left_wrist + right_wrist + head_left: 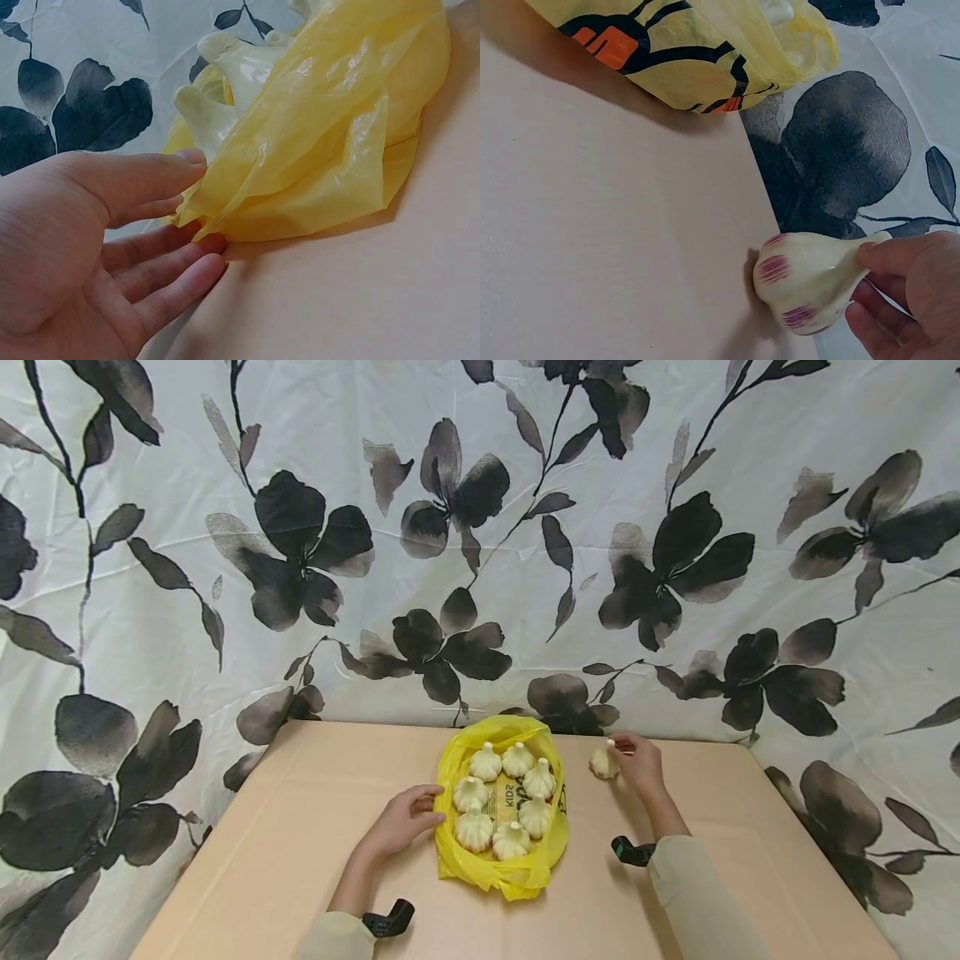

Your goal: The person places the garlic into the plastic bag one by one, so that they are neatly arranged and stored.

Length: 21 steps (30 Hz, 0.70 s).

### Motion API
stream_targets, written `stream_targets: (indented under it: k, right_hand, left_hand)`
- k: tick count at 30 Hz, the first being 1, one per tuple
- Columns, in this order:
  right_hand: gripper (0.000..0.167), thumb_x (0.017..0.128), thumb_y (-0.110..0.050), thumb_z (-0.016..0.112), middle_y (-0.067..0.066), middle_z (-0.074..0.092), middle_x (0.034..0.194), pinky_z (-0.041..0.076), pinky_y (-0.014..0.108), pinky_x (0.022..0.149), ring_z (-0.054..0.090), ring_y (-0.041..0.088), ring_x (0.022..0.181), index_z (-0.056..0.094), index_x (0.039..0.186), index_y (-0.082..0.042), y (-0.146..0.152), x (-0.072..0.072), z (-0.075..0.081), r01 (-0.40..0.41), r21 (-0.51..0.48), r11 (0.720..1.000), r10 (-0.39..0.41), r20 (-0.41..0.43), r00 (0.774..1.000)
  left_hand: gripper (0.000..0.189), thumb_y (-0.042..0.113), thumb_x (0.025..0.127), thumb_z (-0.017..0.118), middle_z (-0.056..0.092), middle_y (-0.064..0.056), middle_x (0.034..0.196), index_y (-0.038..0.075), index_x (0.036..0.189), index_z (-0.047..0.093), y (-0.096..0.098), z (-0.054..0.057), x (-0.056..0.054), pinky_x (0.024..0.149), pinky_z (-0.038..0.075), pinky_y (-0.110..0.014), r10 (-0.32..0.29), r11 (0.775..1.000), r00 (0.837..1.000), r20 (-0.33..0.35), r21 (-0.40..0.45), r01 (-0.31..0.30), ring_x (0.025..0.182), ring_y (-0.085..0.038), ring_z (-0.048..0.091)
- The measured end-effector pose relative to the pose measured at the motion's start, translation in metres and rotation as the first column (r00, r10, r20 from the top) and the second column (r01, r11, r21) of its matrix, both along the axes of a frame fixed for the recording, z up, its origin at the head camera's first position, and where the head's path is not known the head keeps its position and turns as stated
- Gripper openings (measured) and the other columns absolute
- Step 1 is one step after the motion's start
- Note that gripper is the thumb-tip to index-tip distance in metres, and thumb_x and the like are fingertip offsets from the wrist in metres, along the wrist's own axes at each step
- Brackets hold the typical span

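My right hand (639, 763) pinches a white garlic bulb (603, 762) by its stem, to the right of a yellow plastic bag (499, 888). In the right wrist view the bulb (802, 281) shows purple streaks, with thumb and fingers at its narrow neck. At the bag's left side, my left hand (401, 818) holds the edge lightly. The left wrist view has the left hand's thumb (161, 174) on one side of the bag's fold and the other fingers beneath it. Inside the bag, several garlic bulbs (473, 829) form a ring around a printed patch of plastic.
The light tan table (330, 793) carries the bag near its back edge. Behind the table hangs a white cloth (540, 577) with dark flower prints. Black devices (388, 918) are strapped at both wrists. Orange and black printing (622, 41) marks the bag's side.
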State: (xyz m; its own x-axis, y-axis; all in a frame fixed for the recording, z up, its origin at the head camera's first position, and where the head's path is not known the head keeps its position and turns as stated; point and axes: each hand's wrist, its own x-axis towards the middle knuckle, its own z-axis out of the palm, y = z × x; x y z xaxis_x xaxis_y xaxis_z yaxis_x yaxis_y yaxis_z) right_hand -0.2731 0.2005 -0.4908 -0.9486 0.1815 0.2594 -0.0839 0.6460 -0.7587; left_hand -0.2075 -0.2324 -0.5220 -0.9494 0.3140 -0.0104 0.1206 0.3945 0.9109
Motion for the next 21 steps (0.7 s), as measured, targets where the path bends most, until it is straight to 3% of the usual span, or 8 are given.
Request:
stream_targets:
  k: [10, 21]
  right_hand:
    - [0.022, 0.090, -0.004, 0.065, 0.023, 0.068, 0.107, 0.054, 0.046, 0.089, 0.064, 0.035, 0.101, 0.067, 0.111, 0.004, -0.003, 0.005, 0.003, 0.000, 0.003, 1.000, 0.000, 0.003, 1.000]
    - [0.022, 0.088, -0.004, 0.068, 0.022, 0.070, 0.104, 0.055, 0.043, 0.086, 0.066, 0.033, 0.098, 0.068, 0.109, 0.003, -0.008, 0.014, 0.015, -0.053, -0.003, 0.999, 0.052, -0.022, 0.998]
  left_hand:
    - [0.048, 0.018, 0.088, 0.070, 0.057, -0.018, 0.133, 0.009, 0.133, 0.055, 0.002, -0.002, 0.000, 0.096, 0.050, -0.050, 0.021, 0.999, 1.000, 0.008, 0.033, -0.022, 0.119, -0.036, 0.058]
    - [0.049, 0.029, 0.087, 0.071, 0.058, -0.014, 0.132, 0.015, 0.132, 0.056, 0.000, -0.001, -0.001, 0.095, 0.052, -0.045, 0.005, 1.000, 1.000, 0.006, -0.015, -0.005, 0.119, -0.032, 0.058]
